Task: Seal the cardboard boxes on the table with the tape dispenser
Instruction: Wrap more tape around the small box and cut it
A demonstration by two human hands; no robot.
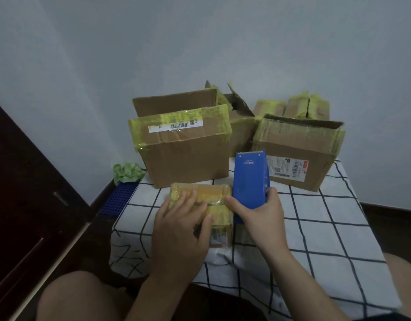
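- The bench (pixel 315 228), draped in a white cloth with a dark grid, carried all the boxes and stood against a pale wall.
- A big cardboard box (pixel 186 156) stood at the back left of the bench. Its top flaps were up and yellow-green tape ran round its rim, with a barcode label on the front flap.
- A second open box (pixel 299 154) stood at the back right, well apart from the first, with a printed label on its front face.
- A torn box (pixel 240 133) sat between and behind those two, its flaps standing up.
- Some smaller taped boxes (pixel 292 107) lay at the far back right.
- The tape dispenser (pixel 250 179), blue, stood upright near the front of the bench, touching the right side of the small box.
- The small box (pixel 219 195), wrapped in yellowish tape, lay at the front of the bench with its flaps closed.
- The left hand (pixel 183 228) lay flat on top of the small box, fingers spread and straight.
- The right hand (pixel 262 216) gripped the tape dispenser low down, fingers wrapped round its right side and thumb reaching to the small box.
- A crumpled green scrap (pixel 128 172) lay just beyond the bench's left edge.
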